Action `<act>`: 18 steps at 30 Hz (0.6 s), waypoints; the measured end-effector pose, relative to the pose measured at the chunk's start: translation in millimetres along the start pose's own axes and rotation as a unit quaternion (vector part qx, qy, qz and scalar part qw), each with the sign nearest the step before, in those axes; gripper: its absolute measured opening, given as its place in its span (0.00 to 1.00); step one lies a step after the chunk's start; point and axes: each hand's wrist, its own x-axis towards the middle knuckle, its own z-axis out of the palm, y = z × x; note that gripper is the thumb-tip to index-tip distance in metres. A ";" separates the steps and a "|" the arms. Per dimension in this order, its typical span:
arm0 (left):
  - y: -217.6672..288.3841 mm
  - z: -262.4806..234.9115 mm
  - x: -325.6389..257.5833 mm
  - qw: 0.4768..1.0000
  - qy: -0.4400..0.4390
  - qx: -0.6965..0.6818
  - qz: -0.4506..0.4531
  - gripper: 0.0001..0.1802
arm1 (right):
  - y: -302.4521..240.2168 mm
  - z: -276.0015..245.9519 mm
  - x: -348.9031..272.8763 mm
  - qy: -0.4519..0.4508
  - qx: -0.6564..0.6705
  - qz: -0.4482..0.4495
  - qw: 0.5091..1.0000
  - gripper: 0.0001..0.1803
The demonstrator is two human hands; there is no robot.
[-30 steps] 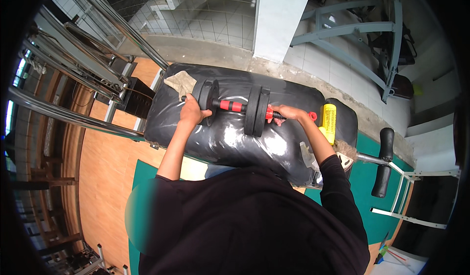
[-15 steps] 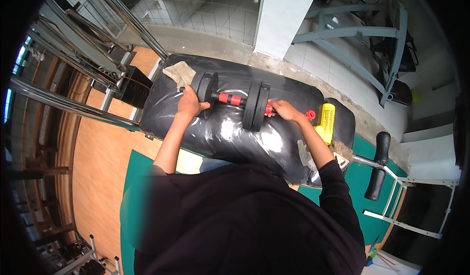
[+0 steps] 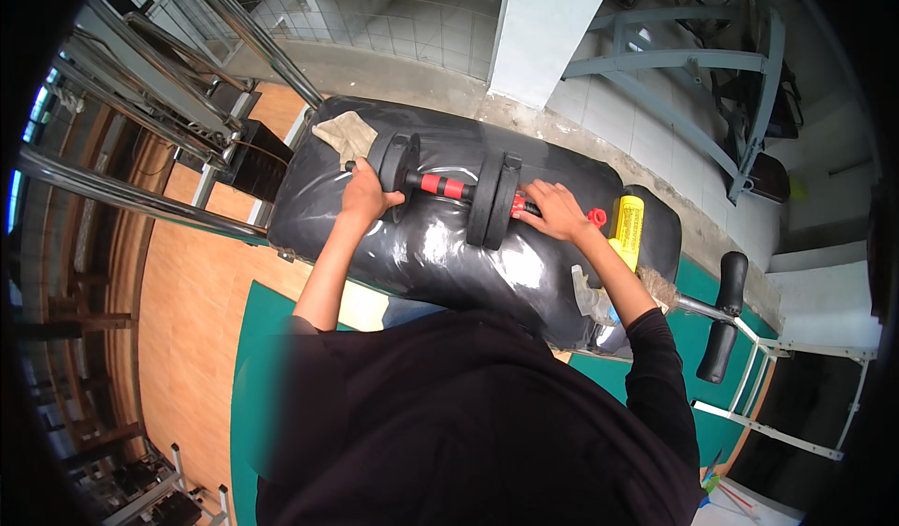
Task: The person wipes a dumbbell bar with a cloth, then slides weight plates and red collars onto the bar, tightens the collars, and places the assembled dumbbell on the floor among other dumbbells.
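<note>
A dumbbell (image 3: 443,186) with black plates and a red-and-black grip lies across a shiny black padded bench (image 3: 543,156). My left hand (image 3: 365,195) is closed round its left end, thumb against the plate there. At the other end my right hand (image 3: 556,211) closes on a red collar nut (image 3: 518,205) beside the right-hand plates (image 3: 493,200), partly covering it. A second red collar nut (image 3: 596,217) rests loose on the bench to the right of my right hand.
A beige cloth (image 3: 345,137) lies at the bench's left end. To the right are a yellow container (image 3: 630,225) and crumpled clear plastic (image 3: 590,292). Steel machine rails (image 3: 140,198) stand left; a white pillar (image 3: 548,35) rises behind; black foam rollers (image 3: 718,350) are at right.
My right hand has shifted slightly, its fingers now straighter and laid over the nut beside the plates. My left hand keeps its hold, and the dumbbell stays almost in place.
</note>
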 end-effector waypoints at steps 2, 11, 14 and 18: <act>1.0 -0.8 1.1 1.000 -0.013 0.003 -0.006 0.46 | -1.1 1.4 0.8 0.015 -0.077 -0.031 0.996 0.26; -2.4 3.0 0.7 1.000 0.002 -0.001 -0.007 0.47 | 3.6 24.0 0.7 0.053 -0.185 -0.056 0.980 0.24; -2.9 4.1 1.4 1.000 -0.001 -0.006 -0.010 0.47 | 3.6 29.5 4.1 0.039 -0.031 0.029 0.998 0.22; -1.8 2.7 0.9 1.000 0.004 -0.003 -0.011 0.47 | 13.5 30.2 15.1 -0.081 0.244 0.158 0.953 0.27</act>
